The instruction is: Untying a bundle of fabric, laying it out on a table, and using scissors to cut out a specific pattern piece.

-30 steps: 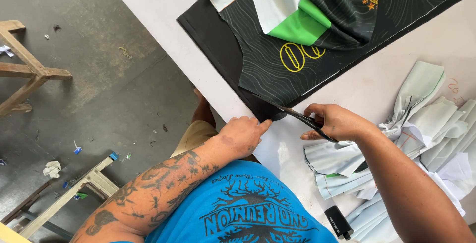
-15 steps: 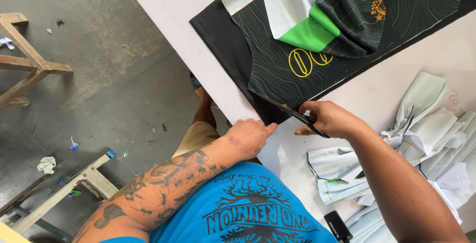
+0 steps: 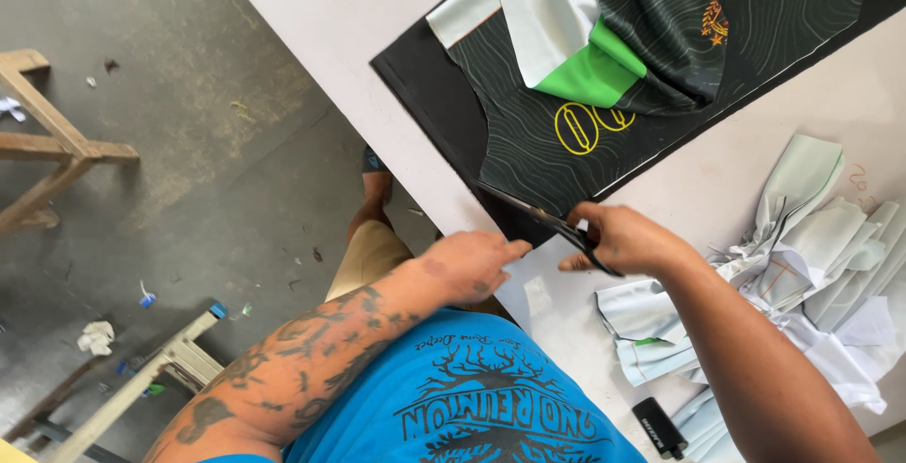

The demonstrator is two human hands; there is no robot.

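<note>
Compared with a moment ago, both hands sit slightly further along the dark fabric's near edge, and the scissors' blades point deeper into the cloth. That dark printed fabric panel, patterned with fine wavy lines and yellow rings, lies flat at the counter's edge, so its corner is within reach for cutting. The right hand has its fingers closed through the scissor handles, blades low along the cloth. Just left of the scissors, the left hand rests at the fabric's corner with fingers loosely curled, seemingly pinning or tensioning the edge; whether it pinches cloth I cannot tell. Beyond the scissors lies a folded green-and-white piece. Right of them, pale offcuts are heaped aside.
</note>
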